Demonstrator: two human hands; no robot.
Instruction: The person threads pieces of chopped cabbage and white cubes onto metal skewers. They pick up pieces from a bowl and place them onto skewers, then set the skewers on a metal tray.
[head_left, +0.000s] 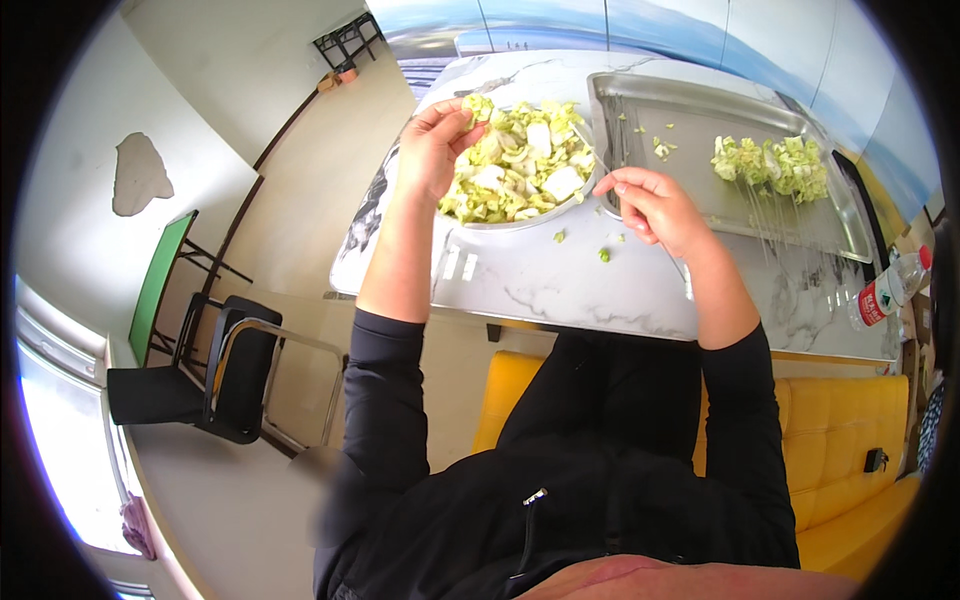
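My left hand (436, 146) pinches a piece of cut cabbage (478, 110) above the left side of a round metal bowl (525, 223). Chopped cabbage (517, 161) heaps the bowl. Right of it, my right hand (656, 208) grips a thin skewer (601, 159), whose upper end reaches over the bowl's right edge; the tip is hard to make out. Behind that hand lies a large metal tray (705, 101). Bare skewers (621, 131) lie along the tray's left end, and skewers loaded with cabbage (772, 166) lie side by side at its right, sticks pointing towards me.
The marble-patterned table (525, 274) carries small cabbage scraps (604, 255) near its front. A plastic bottle with a red cap (877, 300) lies at the right edge. A yellow padded seat (840, 442) is beside me on the right; black chairs (244, 367) stand to the left.
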